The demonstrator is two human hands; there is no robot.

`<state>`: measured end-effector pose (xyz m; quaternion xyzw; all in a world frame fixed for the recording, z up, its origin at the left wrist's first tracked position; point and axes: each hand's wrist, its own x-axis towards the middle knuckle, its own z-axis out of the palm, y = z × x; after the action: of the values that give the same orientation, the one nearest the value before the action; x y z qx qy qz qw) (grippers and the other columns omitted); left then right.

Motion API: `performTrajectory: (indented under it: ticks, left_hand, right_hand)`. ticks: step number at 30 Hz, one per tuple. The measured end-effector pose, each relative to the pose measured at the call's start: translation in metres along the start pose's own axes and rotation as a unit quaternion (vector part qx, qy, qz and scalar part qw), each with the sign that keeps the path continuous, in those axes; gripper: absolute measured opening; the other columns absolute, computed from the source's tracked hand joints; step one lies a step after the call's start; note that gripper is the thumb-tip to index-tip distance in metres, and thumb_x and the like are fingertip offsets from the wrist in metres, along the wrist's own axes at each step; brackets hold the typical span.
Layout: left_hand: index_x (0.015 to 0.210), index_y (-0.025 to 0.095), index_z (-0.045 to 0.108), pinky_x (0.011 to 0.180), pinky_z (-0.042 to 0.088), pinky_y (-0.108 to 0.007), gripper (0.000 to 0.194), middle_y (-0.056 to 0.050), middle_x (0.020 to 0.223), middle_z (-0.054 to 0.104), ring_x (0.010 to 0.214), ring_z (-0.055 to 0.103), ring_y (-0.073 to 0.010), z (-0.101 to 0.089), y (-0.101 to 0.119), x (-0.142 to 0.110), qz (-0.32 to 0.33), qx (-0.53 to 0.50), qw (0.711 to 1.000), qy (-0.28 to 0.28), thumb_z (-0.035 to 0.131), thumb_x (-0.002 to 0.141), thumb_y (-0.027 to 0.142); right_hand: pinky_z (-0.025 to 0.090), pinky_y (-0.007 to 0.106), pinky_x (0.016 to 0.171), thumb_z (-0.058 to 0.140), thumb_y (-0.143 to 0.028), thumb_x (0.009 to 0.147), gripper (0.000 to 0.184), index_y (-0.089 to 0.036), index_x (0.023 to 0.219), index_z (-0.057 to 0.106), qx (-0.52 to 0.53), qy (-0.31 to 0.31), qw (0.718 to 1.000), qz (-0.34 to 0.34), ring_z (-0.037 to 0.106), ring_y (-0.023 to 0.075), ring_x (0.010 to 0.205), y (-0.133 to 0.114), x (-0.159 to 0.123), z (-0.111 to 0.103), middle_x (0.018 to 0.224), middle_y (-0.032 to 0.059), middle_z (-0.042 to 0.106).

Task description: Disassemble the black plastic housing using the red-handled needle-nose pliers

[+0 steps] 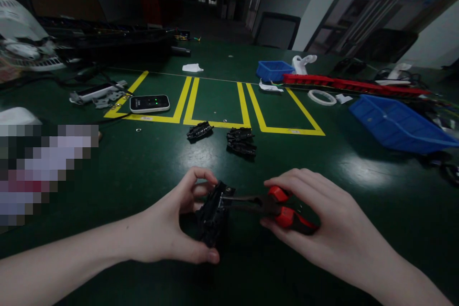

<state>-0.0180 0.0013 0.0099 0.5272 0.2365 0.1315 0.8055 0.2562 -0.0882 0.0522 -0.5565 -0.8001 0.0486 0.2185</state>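
Observation:
A black moulded plastic part (214, 217) is gripped at its two ends by the thumb and fingers of my left hand (168, 227). My right hand (319, 215) is wrapped around the red and black handles of long-nose pliers (267, 204). The pliers point left, and their slim jaws reach the upper face of the black part; whether they pinch anything there is too small to tell. Farther off on the green table lie similar black parts: one on its own (200, 131) and a close group (241, 141) to its right.
Yellow tape outlines (217, 123) mark the green table (161, 153). A black device with green lights (149, 103) lies in the left one. Blue bins (398, 126) (273, 71), a white tape roll (322, 97) and a long red strip (355, 84) are at the right.

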Motion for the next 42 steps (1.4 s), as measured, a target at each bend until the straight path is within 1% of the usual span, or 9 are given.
performTrajectory:
  ticks: [3,7,9,12,17,20,23,30,42]
  left_hand:
    - [0.135,0.035,0.033,0.077,0.057,-0.029,0.089,-0.006,0.133,0.061,0.098,0.070,-0.0181,-0.003,-0.003,0.001,0.001,0.011,1.000,-0.010,0.094,0.073,0.016]
    - [0.155,0.037,0.026,0.114,0.048,-0.050,0.109,-0.008,0.140,0.061,0.132,0.061,-0.0288,-0.003,0.001,0.001,0.005,0.063,0.998,-0.013,0.094,0.072,0.016]
    - [0.150,0.034,0.039,0.119,0.042,-0.052,0.098,-0.007,0.142,0.060,0.138,0.057,-0.0307,-0.002,0.003,0.002,0.013,0.097,0.995,-0.007,0.095,0.071,0.020]
    - [0.138,0.030,0.052,0.111,0.048,-0.053,0.081,-0.006,0.140,0.061,0.133,0.057,-0.0336,0.001,0.004,0.002,0.005,0.176,0.984,0.036,0.095,0.069,0.027]
    - [0.129,0.027,0.059,0.107,0.045,-0.055,0.070,-0.007,0.136,0.059,0.128,0.054,-0.0341,0.004,0.003,0.003,0.053,0.413,0.903,0.110,0.093,0.068,0.031]
    - [0.128,0.026,0.058,0.111,0.041,-0.056,0.070,-0.006,0.138,0.059,0.131,0.052,-0.0345,0.003,0.001,0.004,0.070,0.471,0.871,0.118,0.093,0.068,0.031]
    - [0.129,0.026,0.057,0.112,0.040,-0.057,0.069,-0.006,0.135,0.061,0.131,0.053,-0.0341,0.002,0.000,0.004,0.065,0.472,0.872,0.113,0.092,0.069,0.030]
    - [0.136,0.034,0.054,0.105,0.051,-0.048,0.073,-0.001,0.132,0.058,0.123,0.056,-0.0272,0.002,0.001,0.000,0.076,0.356,0.923,0.125,0.090,0.073,0.030]
    - [0.149,0.044,0.048,0.097,0.057,-0.035,0.082,0.000,0.135,0.057,0.118,0.061,-0.0224,0.000,-0.009,-0.003,0.140,0.368,0.910,0.129,0.086,0.080,0.024]
  right_hand:
    - [0.057,0.035,0.066,0.076,-0.032,0.084,0.032,-0.029,0.114,0.063,-0.002,-0.004,1.000,-0.006,0.069,0.0213,0.084,-0.002,0.001,0.002,0.100,0.0017,0.074]
    - [0.058,0.035,0.068,0.075,-0.030,0.084,0.033,-0.028,0.115,0.064,-0.007,0.006,1.000,-0.011,0.070,0.0215,0.085,-0.002,0.001,0.002,0.101,0.0025,0.075]
    - [0.058,0.036,0.067,0.075,-0.030,0.084,0.032,-0.028,0.114,0.064,-0.009,0.009,1.000,-0.012,0.071,0.0216,0.084,-0.002,0.002,0.002,0.100,0.0025,0.075]
    - [0.059,0.036,0.067,0.075,-0.031,0.084,0.032,-0.028,0.114,0.064,-0.012,0.013,1.000,-0.013,0.071,0.0214,0.084,-0.003,0.002,0.000,0.100,0.0016,0.075]
    - [0.059,0.036,0.067,0.073,-0.031,0.086,0.029,-0.027,0.113,0.064,-0.036,0.022,0.999,-0.016,0.071,0.0209,0.084,0.000,0.003,-0.003,0.100,0.0010,0.075]
    - [0.058,0.035,0.064,0.075,-0.031,0.085,0.029,-0.027,0.111,0.065,-0.051,0.002,0.999,-0.016,0.070,0.0208,0.081,0.004,0.003,-0.003,0.097,0.0008,0.074]
    - [0.056,0.036,0.061,0.076,-0.032,0.083,0.031,-0.026,0.112,0.066,-0.083,-0.021,0.996,-0.027,0.070,0.0214,0.077,0.009,0.002,-0.004,0.095,0.0013,0.074]
    - [0.055,0.037,0.064,0.064,-0.032,0.091,0.024,-0.024,0.113,0.066,-0.138,-0.017,0.988,-0.068,0.070,0.0226,0.078,0.008,-0.003,-0.009,0.097,0.0054,0.074]
    - [0.053,0.040,0.067,0.054,-0.030,0.097,0.025,-0.020,0.118,0.064,-0.185,-0.007,0.978,-0.093,0.068,0.0252,0.082,0.004,-0.006,0.000,0.100,0.0092,0.074]
